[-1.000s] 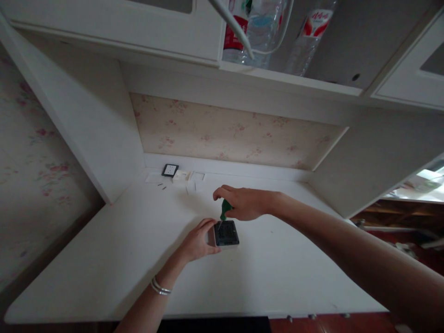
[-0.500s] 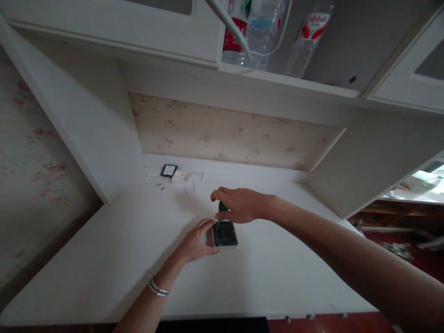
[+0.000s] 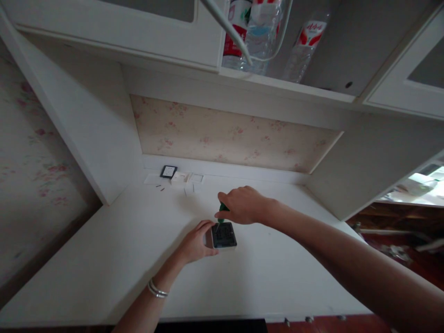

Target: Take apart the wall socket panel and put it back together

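A small square wall-switch module [image 3: 224, 235] with a dark face and white rim lies on the white desk [image 3: 104, 259]. My left hand [image 3: 196, 241] grips its left edge with fingers closed round it. My right hand [image 3: 241, 205] is closed over the top of a green-handled screwdriver [image 3: 222, 209], which stands upright with its tip on the module's upper left part. A silver bangle sits on my left wrist.
At the back of the desk lie another dark-faced switch [image 3: 168, 171], white cover plates [image 3: 189, 178] and two small screws [image 3: 160, 187]. White side panels close in the desk left and right. Plastic bottles [image 3: 256, 32] stand on the shelf overhead.
My right hand has turned on the screwdriver handle, its fingers curling further over the top and hiding more of the green. The module and my left hand have stayed in place.
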A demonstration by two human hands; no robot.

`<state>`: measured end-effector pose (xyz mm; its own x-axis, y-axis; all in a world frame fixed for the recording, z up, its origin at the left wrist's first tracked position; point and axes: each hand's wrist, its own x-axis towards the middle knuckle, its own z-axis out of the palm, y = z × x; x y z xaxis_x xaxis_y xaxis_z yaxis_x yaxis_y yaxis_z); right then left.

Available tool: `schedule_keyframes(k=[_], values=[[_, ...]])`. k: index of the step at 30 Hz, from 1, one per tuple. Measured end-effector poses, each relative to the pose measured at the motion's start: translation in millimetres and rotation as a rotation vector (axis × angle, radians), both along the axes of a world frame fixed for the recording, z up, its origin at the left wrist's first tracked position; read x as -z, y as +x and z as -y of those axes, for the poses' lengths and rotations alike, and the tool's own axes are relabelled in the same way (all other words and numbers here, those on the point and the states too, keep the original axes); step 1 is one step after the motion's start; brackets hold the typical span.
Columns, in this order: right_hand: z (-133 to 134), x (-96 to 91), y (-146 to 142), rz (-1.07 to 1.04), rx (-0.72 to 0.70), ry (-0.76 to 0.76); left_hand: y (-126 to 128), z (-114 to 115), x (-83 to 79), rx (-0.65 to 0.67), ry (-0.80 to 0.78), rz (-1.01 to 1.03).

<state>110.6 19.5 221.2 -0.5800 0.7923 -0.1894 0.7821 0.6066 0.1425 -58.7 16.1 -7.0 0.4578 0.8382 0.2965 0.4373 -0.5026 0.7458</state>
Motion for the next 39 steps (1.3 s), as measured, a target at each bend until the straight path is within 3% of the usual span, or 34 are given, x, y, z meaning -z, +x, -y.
schedule_keyframes(k=[2, 6, 11, 16, 21, 26, 32, 36, 39], values=[[0, -0.2, 2, -0.016, 0.018, 0.004, 0, 0, -0.1, -0.002, -0.006, -0.005], [2, 1.8, 3, -0.117, -0.095, -0.131, 0, 0, 2.0, -0.008, -0.014, -0.004], [6, 6.5, -5, -0.072, -0.054, 0.04, 0, -1, 4.4, -0.027, -0.019, 0.006], [3, 6.5, -3, -0.136, -0.13, -0.11, 1, 1, -0.6, -0.018, -0.021, 0.012], [2, 7.9, -1, -0.061, 0.001, 0.05, 1, 2, -2.4, -0.017, -0.02, 0.007], [7, 1.3, -2, -0.107, -0.076, -0.127, 1, 2, -1.6, -0.015, -0.015, 0.003], [7, 7.0, -7, -0.017, -0.001, 0.066, 1, 0, 4.6, -0.02, -0.019, 0.001], [6, 3.3, -3, -0.116, -0.084, -0.092, 1, 0, 3.9, -0.013, -0.021, 0.004], [8, 0.3, -2, -0.081, -0.07, -0.075, 1, 0, 1.5, -0.004, -0.021, 0.003]])
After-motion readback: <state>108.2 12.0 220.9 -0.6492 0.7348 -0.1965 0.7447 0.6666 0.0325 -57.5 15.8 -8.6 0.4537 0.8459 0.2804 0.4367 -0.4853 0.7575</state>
